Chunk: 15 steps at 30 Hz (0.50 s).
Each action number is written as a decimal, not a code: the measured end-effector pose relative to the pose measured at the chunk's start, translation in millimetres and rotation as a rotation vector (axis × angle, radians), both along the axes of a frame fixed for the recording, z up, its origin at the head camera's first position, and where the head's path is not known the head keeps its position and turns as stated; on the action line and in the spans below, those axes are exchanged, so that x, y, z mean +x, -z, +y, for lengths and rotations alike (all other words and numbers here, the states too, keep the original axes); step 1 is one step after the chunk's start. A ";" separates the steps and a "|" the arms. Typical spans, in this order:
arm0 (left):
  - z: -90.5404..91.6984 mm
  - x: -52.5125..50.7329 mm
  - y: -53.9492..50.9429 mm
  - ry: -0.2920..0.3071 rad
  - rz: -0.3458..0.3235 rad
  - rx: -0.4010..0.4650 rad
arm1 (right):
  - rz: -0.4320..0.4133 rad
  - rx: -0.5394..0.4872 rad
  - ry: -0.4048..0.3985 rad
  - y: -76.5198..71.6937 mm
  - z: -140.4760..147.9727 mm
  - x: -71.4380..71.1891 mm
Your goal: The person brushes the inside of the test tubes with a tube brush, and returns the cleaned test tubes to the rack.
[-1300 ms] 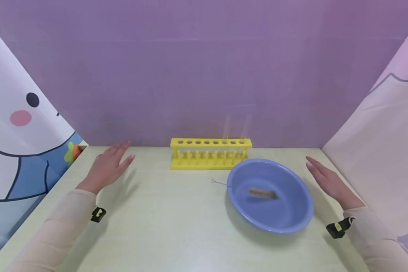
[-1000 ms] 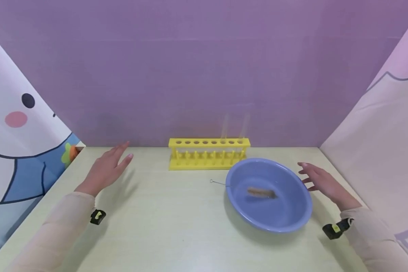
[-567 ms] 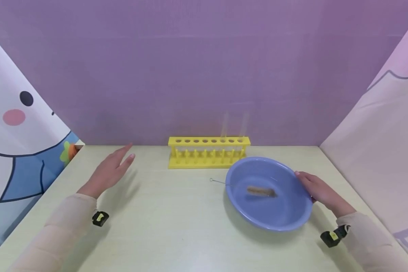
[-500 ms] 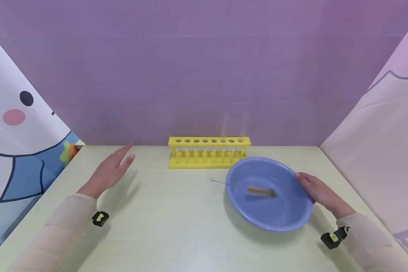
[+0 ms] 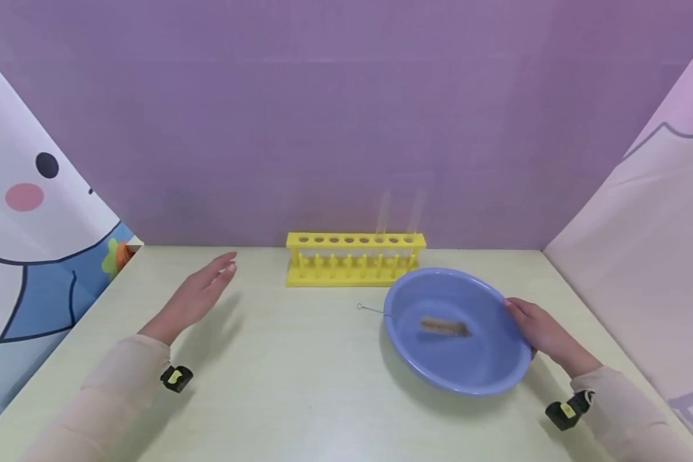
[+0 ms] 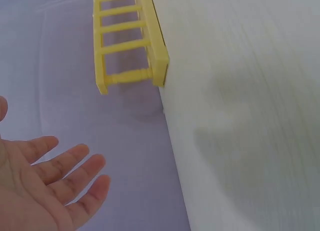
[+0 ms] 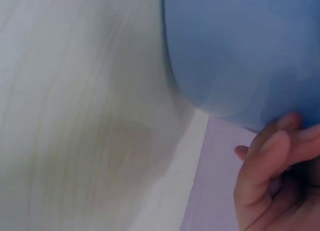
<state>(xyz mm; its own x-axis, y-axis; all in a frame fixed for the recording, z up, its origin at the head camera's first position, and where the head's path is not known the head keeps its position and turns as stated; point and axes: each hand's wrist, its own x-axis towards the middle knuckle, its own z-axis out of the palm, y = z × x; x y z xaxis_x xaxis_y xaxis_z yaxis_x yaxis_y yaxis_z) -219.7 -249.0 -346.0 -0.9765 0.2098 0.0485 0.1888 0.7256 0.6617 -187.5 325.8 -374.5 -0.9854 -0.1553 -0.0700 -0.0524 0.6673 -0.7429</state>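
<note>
A blue plastic basin stands on the right half of the table. My right hand grips its right rim; in the right wrist view the curled fingers press against the basin's outer wall. Inside the basin lies a test tube brush with brownish bristles. Its thin wire handle pokes out over the left rim and ends in a small loop. Off to the left, my left hand hovers above the table, holding nothing; the left wrist view shows its spread, relaxed fingers.
Behind the basin, against the purple backdrop, is a yellow test tube rack. Two clear test tubes stand in its right part, one test tube left of the other. Printed cloth walls flank the pale table.
My right hand has come in from the right of the basin and taken hold of its rim. The left hand has shifted slightly right and toward me. The basin looks unmoved.
</note>
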 end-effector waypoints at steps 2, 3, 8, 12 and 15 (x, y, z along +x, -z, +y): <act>1.8 1.1 0.5 0.004 -0.016 0.024 | 0.011 0.012 0.002 -0.3 -0.8 -0.4; 2.8 1.6 0.6 0.007 -0.022 0.035 | 0.013 0.016 0.000 -0.4 -1.0 -0.6; 8.3 4.8 1.6 0.018 -0.038 0.077 | 0.037 0.032 -0.004 0.1 -2.3 -1.5; 13.7 6.3 5.3 0.024 -0.034 0.095 | 0.036 0.025 0.001 1.7 -5.0 -1.8; 17.5 7.2 8.4 0.032 -0.025 0.103 | 0.041 0.016 0.001 2.6 -8.9 -2.2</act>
